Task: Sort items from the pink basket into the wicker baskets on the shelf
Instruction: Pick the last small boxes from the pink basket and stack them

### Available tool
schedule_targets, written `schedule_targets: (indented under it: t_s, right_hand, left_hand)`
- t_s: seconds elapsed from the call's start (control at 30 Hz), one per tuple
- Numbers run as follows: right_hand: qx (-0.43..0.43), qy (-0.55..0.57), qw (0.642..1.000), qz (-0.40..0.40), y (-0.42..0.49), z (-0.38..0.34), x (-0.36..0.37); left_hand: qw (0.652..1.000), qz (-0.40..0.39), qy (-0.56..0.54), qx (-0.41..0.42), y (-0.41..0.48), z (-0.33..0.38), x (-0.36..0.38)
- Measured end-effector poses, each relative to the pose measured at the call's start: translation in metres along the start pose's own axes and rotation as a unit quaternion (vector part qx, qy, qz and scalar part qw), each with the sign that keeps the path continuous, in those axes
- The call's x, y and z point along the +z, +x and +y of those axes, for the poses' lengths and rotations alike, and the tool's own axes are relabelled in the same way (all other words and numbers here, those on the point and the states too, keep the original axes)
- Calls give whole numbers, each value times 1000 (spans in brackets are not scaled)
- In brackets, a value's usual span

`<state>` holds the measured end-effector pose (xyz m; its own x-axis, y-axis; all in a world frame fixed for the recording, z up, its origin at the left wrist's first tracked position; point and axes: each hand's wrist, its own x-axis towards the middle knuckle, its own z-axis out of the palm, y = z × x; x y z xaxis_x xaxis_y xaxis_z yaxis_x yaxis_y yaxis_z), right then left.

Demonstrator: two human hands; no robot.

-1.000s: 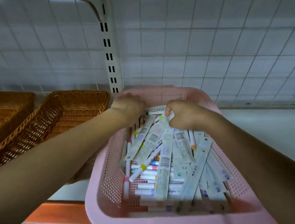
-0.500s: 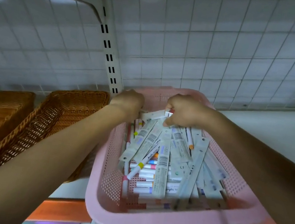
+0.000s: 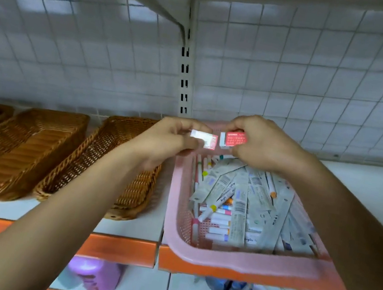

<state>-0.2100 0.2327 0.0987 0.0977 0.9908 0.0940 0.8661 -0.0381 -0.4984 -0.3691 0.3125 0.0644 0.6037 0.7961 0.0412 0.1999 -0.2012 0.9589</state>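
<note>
So, you are at the picking step. On the left, the wicker baskets [image 3: 20, 149] wait on the shelf [image 3: 135, 231]. Your left hand [image 3: 173, 139] has its fingers [image 3: 183, 125] clamped on a small white and pink pack [image 3: 203, 138]. Just beside it, your right hand [image 3: 261, 144] pinches a small red pack [image 3: 233, 139]. Both packs hang over the far rim of the pink basket [image 3: 241, 262], which is full of pens [image 3: 239, 203]. Next, I think you carry both packs left and drop them into a wicker basket.

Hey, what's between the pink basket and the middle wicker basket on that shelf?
In the head view, another wicker basket sits between them, beside the pink basket; the left forearm crosses above it.
</note>
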Motion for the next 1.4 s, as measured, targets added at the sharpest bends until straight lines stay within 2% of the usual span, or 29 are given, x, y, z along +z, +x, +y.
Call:
schedule_targets:
  t_s: [0.07, 0.17, 0.33, 0.53, 0.7, 1.0, 1.27, 1.4]
  right_hand:
    - [-14, 20, 1000, 18, -9, -16, 4]
    - [-33, 41, 998, 31, -16, -43, 19]
    - [-48, 58, 997, 34, -15, -105, 59]
    - [-78, 56, 995, 26, -18, -181, 118]
    - [-94, 100, 990, 18, -12, -233, 166]
    - [-118, 137, 983, 1, 27, -308, 230]
    - [-152, 146, 977, 13, 91, -367, 280]
    - [-167, 131, 977, 18, 116, -390, 301]
  left_hand:
    - [1000, -6, -16, 24, -13, -3, -10]
    - [998, 25, 1, 51, -37, -9, -31]
    - [997, 47, 15, 61, -85, -25, -88]
    - [974, 90, 179, 106, -145, -51, -166]
    - [962, 116, 221, 114, -186, -75, -222]
    - [955, 152, 235, 101, -221, -111, -310]
    - [926, 181, 322, 82, -218, -130, -395]
    - [888, 224, 393, 77, -214, -135, -429]
